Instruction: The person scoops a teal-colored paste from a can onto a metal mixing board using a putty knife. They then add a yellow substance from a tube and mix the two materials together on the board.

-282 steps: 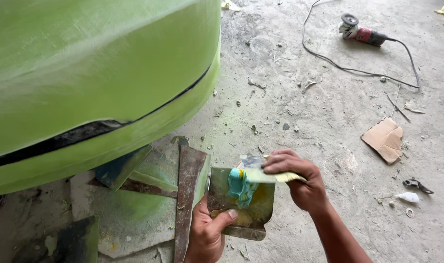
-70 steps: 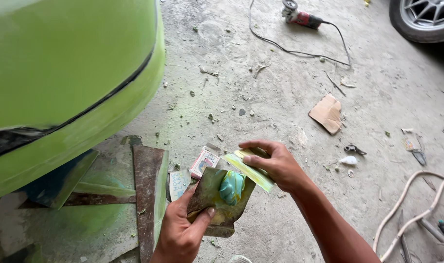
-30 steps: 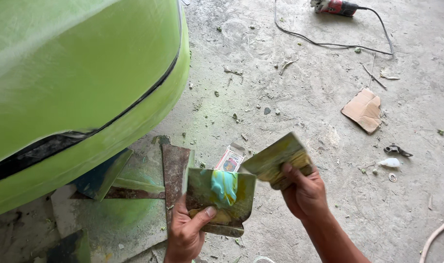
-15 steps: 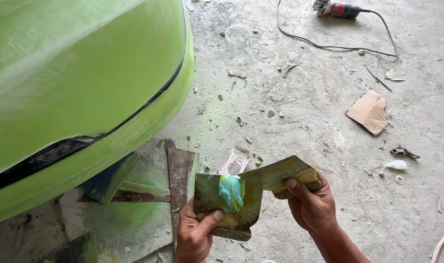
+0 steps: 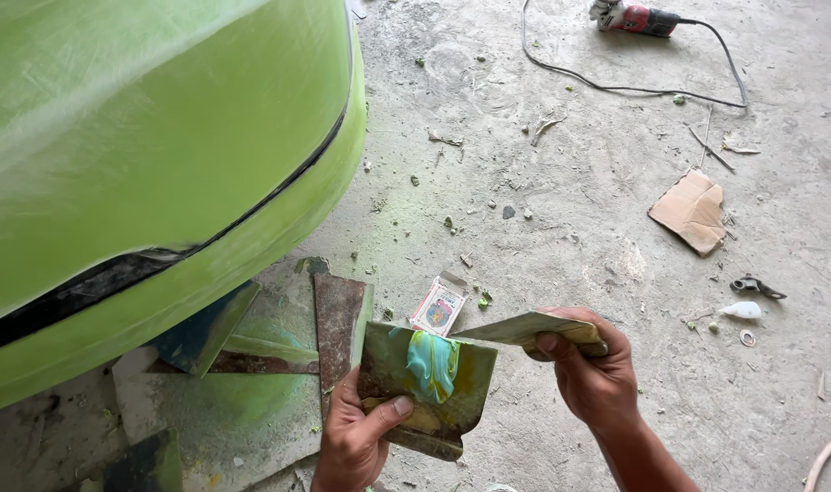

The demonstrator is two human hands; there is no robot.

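A lime-green car body [image 5: 151,155] fills the upper left of the frame, its lower edge hanging over stained boards [image 5: 279,337], while bare concrete floor [image 5: 561,210] lies open to the right — only a cardboard scrap [image 5: 691,210] and an angle grinder [image 5: 636,17] at the top edge. At bottom centre the left hand [image 5: 356,437] clamps a smeared mixing board [image 5: 426,387] carrying a blob of turquoise filler [image 5: 432,363]. The right hand [image 5: 597,374] pinches a flat spreader [image 5: 525,328], its edge just beside the blob — a small open carton [image 5: 438,308] lies on the floor behind.

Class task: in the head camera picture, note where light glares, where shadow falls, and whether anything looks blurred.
Head view: soft glare streaks the green car body; deep shadow beneath it at lower left; the left hand, right hand and smeared board look sharp; daylight is even on the concrete floor.
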